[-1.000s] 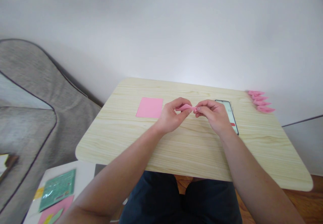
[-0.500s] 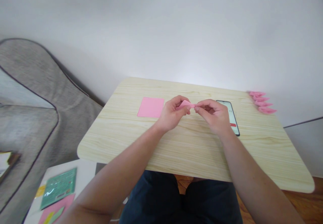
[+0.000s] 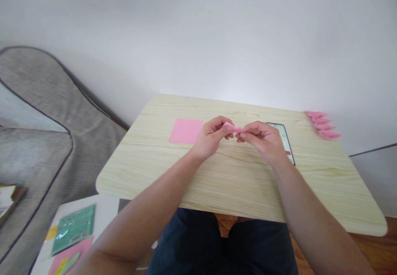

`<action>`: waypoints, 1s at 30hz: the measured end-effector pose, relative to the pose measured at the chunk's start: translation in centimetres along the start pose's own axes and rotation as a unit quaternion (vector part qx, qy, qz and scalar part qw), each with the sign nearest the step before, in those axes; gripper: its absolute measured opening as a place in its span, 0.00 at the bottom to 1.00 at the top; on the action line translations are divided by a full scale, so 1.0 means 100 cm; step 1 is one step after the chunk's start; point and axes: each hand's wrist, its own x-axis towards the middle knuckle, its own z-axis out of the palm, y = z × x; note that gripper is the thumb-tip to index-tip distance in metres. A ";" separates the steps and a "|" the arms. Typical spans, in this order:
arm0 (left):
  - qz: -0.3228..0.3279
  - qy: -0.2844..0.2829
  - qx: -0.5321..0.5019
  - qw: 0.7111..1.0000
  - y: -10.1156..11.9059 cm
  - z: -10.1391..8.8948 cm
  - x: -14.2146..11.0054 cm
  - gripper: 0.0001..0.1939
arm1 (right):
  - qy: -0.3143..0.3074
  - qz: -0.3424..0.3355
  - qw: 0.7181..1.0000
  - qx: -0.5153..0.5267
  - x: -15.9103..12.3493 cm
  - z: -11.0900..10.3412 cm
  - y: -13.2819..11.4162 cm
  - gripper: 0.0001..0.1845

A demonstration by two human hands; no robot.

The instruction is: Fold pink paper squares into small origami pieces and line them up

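Note:
Over the middle of a light wooden table (image 3: 235, 184), both of my hands pinch a small folded pink paper piece (image 3: 232, 127). My left hand (image 3: 212, 137) grips its left end with curled fingers. My right hand (image 3: 263, 142) pinches its right end between thumb and forefinger. A flat pink paper square (image 3: 185, 131) lies on the table just left of my left hand. A dark phone (image 3: 283, 139) with a lit screen lies under and behind my right hand, partly hidden by it.
Several folded pink paper pieces (image 3: 322, 124) sit in a row at the table's far right corner. A grey cushioned seat (image 3: 40, 118) stands to the left. Below left, a white surface holds a green packet (image 3: 73, 228) and pink sheets. A white wall rises behind the table.
My hands have drawn slightly closer together on the pink piece, and less of it shows between my fingers. Everything else on the table stays put.

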 end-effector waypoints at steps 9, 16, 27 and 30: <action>-0.019 -0.048 0.082 0.995 0.002 0.003 -0.003 0.05 | 0.024 0.042 0.993 -0.112 -0.026 -0.002 -0.013 0.08; -0.096 -0.185 0.225 0.952 0.015 0.028 -0.036 0.08 | 0.036 0.053 0.979 -0.193 -0.106 0.002 -0.020 0.10; -0.074 -0.258 0.396 0.878 0.021 0.049 -0.090 0.11 | 0.029 -0.085 0.917 -0.388 -0.180 0.007 -0.011 0.11; -0.051 -0.258 0.437 0.860 0.020 0.052 -0.095 0.09 | 0.007 -0.092 0.911 -0.401 -0.180 0.004 -0.010 0.13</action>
